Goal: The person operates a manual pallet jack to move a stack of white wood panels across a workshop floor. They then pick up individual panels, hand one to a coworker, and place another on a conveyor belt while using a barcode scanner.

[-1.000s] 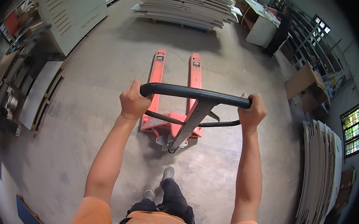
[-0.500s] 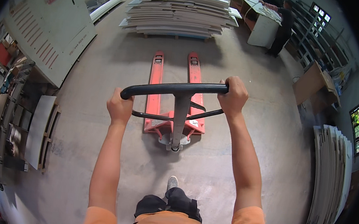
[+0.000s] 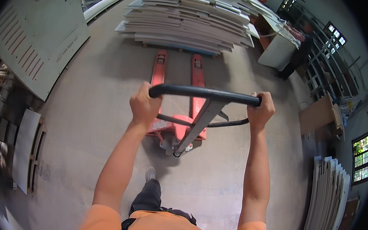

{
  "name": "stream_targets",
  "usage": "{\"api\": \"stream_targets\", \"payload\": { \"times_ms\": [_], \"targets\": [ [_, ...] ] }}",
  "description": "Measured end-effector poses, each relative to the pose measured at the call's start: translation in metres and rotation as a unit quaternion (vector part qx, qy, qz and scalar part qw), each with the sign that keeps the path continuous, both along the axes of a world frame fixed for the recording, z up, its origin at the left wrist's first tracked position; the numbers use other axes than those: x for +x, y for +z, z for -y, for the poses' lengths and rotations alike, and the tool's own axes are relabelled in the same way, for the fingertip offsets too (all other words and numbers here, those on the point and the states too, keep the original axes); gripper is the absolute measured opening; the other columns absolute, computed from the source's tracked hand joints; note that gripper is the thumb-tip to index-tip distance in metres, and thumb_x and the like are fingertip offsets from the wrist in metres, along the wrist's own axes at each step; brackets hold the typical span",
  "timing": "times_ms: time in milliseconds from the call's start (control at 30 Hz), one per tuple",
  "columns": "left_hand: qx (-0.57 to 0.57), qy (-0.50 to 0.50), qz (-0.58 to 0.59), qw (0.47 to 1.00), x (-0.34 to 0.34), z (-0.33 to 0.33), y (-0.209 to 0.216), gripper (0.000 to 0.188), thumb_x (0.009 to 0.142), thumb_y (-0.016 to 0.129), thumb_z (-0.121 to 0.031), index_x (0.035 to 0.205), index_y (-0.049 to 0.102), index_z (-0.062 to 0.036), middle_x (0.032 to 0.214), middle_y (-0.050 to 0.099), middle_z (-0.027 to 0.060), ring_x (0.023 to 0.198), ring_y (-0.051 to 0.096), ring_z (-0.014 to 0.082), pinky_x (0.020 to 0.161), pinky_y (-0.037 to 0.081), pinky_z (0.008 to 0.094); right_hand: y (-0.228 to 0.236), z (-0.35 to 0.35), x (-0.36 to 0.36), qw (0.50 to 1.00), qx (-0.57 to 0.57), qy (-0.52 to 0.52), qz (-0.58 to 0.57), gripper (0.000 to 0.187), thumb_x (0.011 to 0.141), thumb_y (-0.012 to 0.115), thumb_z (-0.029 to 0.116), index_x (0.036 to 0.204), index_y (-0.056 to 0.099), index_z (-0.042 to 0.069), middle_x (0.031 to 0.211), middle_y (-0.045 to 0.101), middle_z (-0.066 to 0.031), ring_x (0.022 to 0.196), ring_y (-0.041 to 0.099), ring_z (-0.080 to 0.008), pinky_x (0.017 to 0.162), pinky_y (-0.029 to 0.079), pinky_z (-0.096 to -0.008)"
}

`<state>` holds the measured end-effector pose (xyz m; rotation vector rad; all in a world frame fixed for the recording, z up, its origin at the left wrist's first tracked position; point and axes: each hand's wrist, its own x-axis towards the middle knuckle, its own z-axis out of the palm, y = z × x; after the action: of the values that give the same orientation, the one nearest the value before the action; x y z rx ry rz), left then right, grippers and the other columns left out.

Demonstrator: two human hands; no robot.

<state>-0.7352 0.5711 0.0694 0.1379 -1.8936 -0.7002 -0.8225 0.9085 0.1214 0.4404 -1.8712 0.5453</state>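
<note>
Status: the pallet jack [image 3: 182,124] is in hand and pointed forks-first at the stack of boards [image 3: 186,20]. Alignment looks roughly done, with the left fork [image 3: 159,70] and right fork [image 3: 198,74] about centred on the stack's near side. As I read it, the approach is nearly complete: the tips lie right by the near edge of the stack's base (can't tell if they touch). Not done: the forks carry nothing, and most of their length lies outside the stack.

Left hand [image 3: 145,104]: fingers closed around the left end of the black handle bar [image 3: 203,93]. Right hand [image 3: 261,110]: wrapped on the right end, same grip. No free fingers to speak of.

Jack location: on the concrete floor [image 3: 228,163], ahead of the person, between their feet and the boards.

Looks: red body and forks, paint scuffed; dark slots [image 3: 161,58] near the fork tips; grey shaft [image 3: 201,121] slanting up to the bar, top leaning right in view. A thinner black loop sits below the bar, with a small lever [image 3: 223,115] beside the shaft. Wheels are too hidden to judge, and so is fork height.
</note>
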Motion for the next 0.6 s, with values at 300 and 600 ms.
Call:
{"api": "stream_targets", "payload": {
  "times_ms": [300,600],
  "targets": [
    [0.031,-0.062,0.012,0.998,-0.074,0.009,-0.010,0.023,0.074,0.071,-0.003,0.074,0.048,-0.0052,0.063,0.055,0.0158,0.058,0.058,0.0391,0.054,0.047,0.0446,-0.008,0.014,-0.101,1.000,0.000,0.005,0.025,0.020,0.079,0.070,0.005,0.074,0.051,0.004,0.068,0.051,-0.0157,0.060,0.053,-0.0371,0.057,0.045,-0.0417],
    [0.090,-0.071,0.071,0.991,-0.187,0.073,0.019,0.019,0.077,0.072,-0.008,0.077,0.053,-0.0032,0.065,0.059,0.0170,0.064,0.062,0.0392,0.058,0.049,0.0438,0.011,0.082,-0.222,0.998,-0.010,-0.016,0.064,0.021,0.079,0.071,0.012,0.078,0.051,0.005,0.077,0.056,-0.0181,0.073,0.057,-0.0420,0.064,0.046,-0.0475]
  ]
}}
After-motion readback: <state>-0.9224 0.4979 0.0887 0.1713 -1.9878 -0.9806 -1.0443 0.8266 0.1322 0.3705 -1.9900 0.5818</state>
